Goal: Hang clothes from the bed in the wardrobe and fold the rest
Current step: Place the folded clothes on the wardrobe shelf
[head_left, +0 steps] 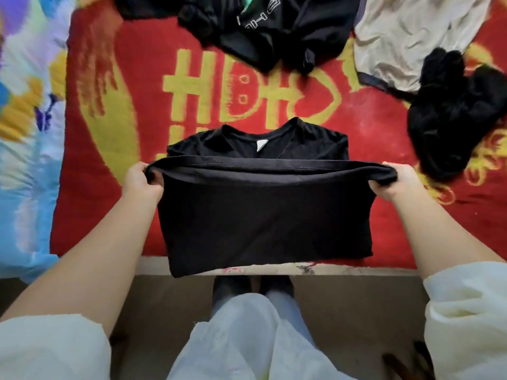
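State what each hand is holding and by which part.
Both hold the black T-shirt by its hem: the left hand grips the hem's left corner, the right hand the right corner, with the hem lifted toward the collar.

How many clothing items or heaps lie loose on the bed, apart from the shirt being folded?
3: black printed garment top centre, beige garment top right, black heap right; heaps may hide more.

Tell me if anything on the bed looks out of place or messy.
The black T-shirt is neat. Behind it, a black printed garment, a beige garment and a black bundle lie crumpled, unfolded.
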{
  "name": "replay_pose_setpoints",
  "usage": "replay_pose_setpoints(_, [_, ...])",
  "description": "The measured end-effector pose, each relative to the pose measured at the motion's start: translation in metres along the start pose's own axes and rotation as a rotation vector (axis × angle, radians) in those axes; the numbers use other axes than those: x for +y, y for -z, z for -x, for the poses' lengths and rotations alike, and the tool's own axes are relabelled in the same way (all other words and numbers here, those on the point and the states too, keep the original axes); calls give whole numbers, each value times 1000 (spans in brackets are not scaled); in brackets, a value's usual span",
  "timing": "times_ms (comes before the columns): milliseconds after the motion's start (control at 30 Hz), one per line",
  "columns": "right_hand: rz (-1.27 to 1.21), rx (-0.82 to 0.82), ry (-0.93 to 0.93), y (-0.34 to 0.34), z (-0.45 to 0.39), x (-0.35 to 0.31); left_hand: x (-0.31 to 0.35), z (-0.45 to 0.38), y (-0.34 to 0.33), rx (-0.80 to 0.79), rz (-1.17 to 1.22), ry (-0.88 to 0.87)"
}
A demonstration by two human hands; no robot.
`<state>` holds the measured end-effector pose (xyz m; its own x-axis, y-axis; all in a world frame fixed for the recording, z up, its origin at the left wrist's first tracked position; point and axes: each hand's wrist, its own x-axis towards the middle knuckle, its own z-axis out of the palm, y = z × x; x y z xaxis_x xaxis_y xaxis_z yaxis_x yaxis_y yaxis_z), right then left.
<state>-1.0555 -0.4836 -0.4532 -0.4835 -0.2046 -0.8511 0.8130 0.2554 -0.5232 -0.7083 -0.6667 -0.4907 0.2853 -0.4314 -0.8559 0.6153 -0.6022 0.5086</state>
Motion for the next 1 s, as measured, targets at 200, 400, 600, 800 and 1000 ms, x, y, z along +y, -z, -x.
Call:
replay_pose_setpoints(200, [-66,128,-37,-41,-94,-22,-7,-65,-63,77,30,-12])
replay_pose_setpoints(400, [-46,122,147,-77,-143,-9,-29,-95,-90,-4,-236,-318])
replay_pose_setpoints(600, [1500,77,755,-56,-152,5,-65,-80,-62,-196,-1619,-1009])
replay_pose_setpoints(800, [1891,19,914,-63,-177,-20,-26,-124,-82,-266,-2175,-1178])
replay_pose_setpoints(1000, [1857,249,792,-99,-196,-63,13,-140,-113,-281,-2113,-946])
